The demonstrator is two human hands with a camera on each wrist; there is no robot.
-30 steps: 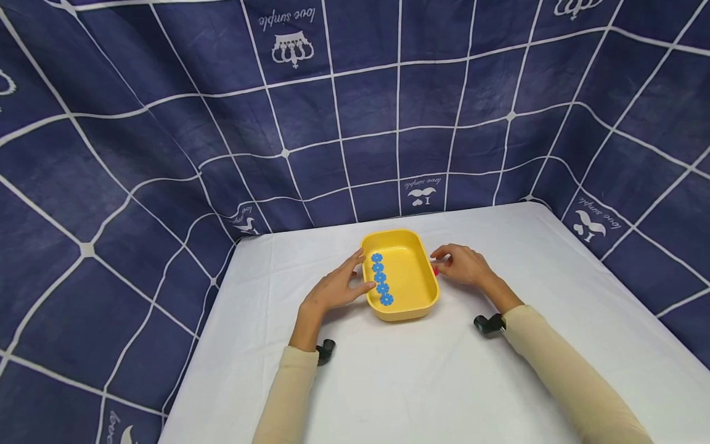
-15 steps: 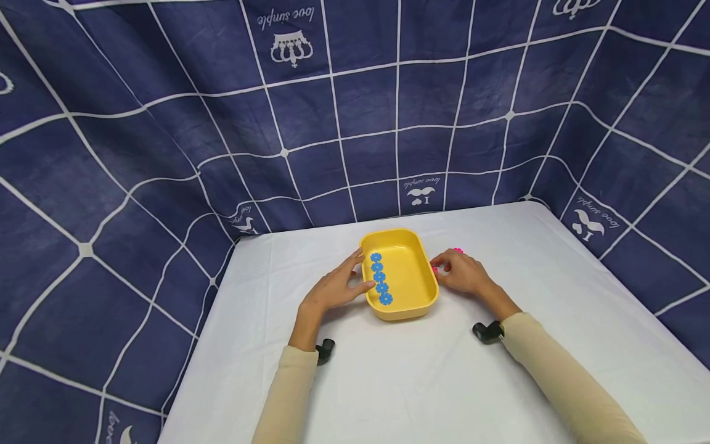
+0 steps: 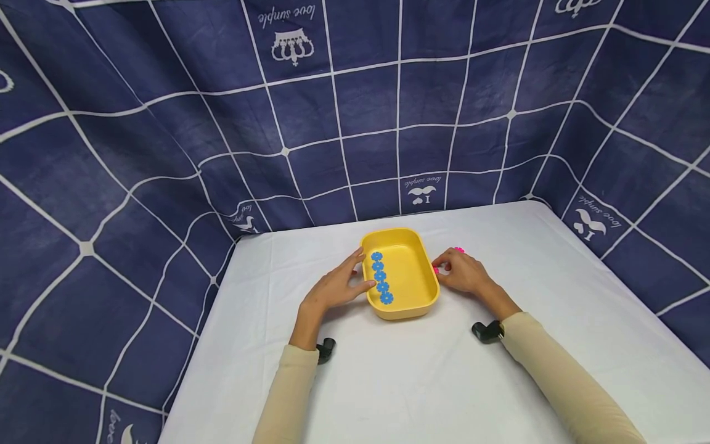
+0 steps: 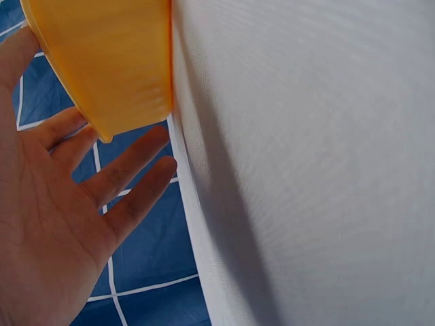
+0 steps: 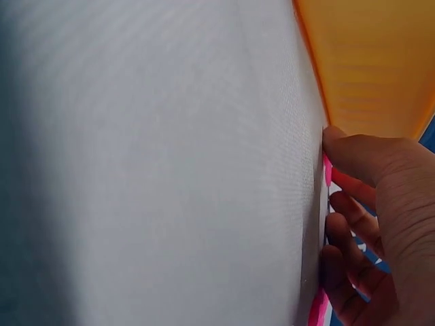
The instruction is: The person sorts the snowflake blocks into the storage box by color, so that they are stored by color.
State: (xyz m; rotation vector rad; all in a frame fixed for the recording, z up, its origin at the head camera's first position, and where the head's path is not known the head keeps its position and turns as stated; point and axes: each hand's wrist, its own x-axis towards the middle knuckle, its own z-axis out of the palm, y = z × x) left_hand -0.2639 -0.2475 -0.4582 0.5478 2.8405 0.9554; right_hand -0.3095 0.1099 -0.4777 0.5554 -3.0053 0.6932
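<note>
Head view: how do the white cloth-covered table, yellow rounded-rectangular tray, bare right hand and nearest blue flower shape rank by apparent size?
1. White cloth-covered table
2. Yellow rounded-rectangular tray
3. Bare right hand
4. Nearest blue flower shape

A white-clothed table (image 3: 399, 382) spans the lower frame; on it sit a yellow tray (image 3: 410, 277) near centre and, just right, two partly hidden pink pieces (image 3: 459, 250).

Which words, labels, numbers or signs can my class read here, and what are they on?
"love simple": upside down on the blue cloth, by the crown and two moustaches.
"I": below both moustaches, same cloth.
"love": left-side lettering; the rest is folded or cut off.
</note>
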